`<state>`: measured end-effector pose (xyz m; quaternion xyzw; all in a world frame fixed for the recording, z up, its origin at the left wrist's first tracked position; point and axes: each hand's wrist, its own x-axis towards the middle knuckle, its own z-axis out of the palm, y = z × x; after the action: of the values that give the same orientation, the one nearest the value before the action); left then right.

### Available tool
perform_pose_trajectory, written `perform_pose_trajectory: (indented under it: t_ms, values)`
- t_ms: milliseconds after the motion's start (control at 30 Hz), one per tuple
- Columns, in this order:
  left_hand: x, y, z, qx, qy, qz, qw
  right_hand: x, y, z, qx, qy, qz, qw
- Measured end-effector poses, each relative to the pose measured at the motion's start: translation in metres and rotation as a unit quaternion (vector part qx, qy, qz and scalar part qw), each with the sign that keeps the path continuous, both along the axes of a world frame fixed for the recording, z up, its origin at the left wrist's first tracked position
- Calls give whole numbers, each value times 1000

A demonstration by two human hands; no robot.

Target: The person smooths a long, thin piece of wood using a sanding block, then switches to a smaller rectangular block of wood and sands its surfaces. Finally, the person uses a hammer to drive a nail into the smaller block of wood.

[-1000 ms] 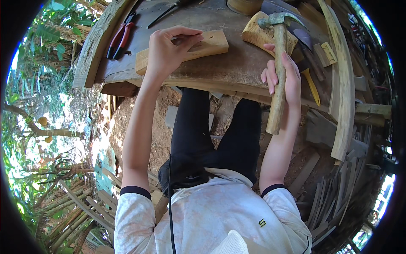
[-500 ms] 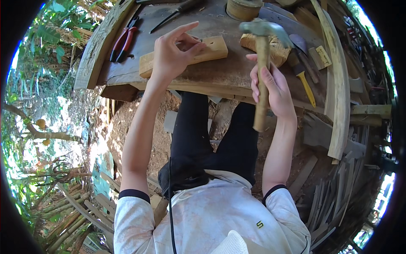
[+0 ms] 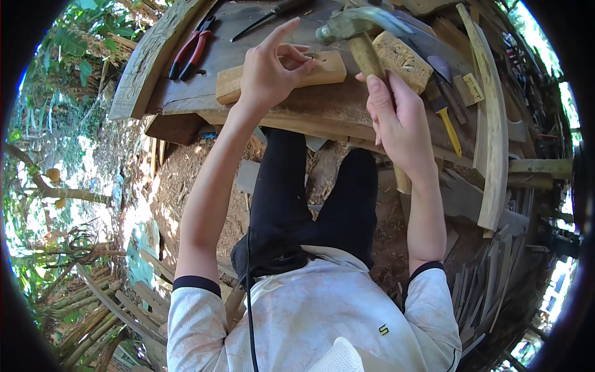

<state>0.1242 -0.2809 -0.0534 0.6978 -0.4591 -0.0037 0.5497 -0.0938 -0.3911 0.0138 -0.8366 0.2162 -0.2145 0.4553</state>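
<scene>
A pale rectangular wood block [image 3: 330, 68] lies on the workbench in front of me. Above it my left hand [image 3: 268, 73] pinches thumb and fingertips together, the index finger raised. A small dark thing at those fingertips looks like a nail [image 3: 312, 56], partly hidden. My right hand [image 3: 401, 115] is wrapped around the wooden handle of a claw hammer [image 3: 364, 54]. The metal head hangs in the air just beyond the block's right end, and the handle's end sticks out below my wrist.
Red-handled pliers [image 3: 193, 53] lie left on the workbench [image 3: 186, 102], near a dark pointed tool [image 3: 260, 22]. A rough wood chunk [image 3: 403, 61] sits beyond the hammer. To the right are a yellow-handled brush [image 3: 447, 124] and a long curved wooden rail [image 3: 489, 136].
The hammer has swung left, its head now tilted and nearer the block. My right hand has risen a little. The bench, block and left hand appear shifted slightly right and up in view.
</scene>
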Motion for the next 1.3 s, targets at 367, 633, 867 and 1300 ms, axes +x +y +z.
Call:
perform_pose_trajectory:
  t_ms: [367, 633, 867, 1300]
  values:
    - [2, 0, 0, 8, -14, 9, 1000, 6, -4, -1, -85, 22, 19, 996]
    - [2, 1, 0, 21, -11, 10, 1000, 7, -3, -1, -84, 14, 21, 996]
    - [-3, 2, 7, 62, 23, 16, 998, 7, -2, 1, -103, 13, 34, 994]
    - [0, 2, 0, 33, 12, 6, 999, 8, 0, -6, -95, -15, 4, 995]
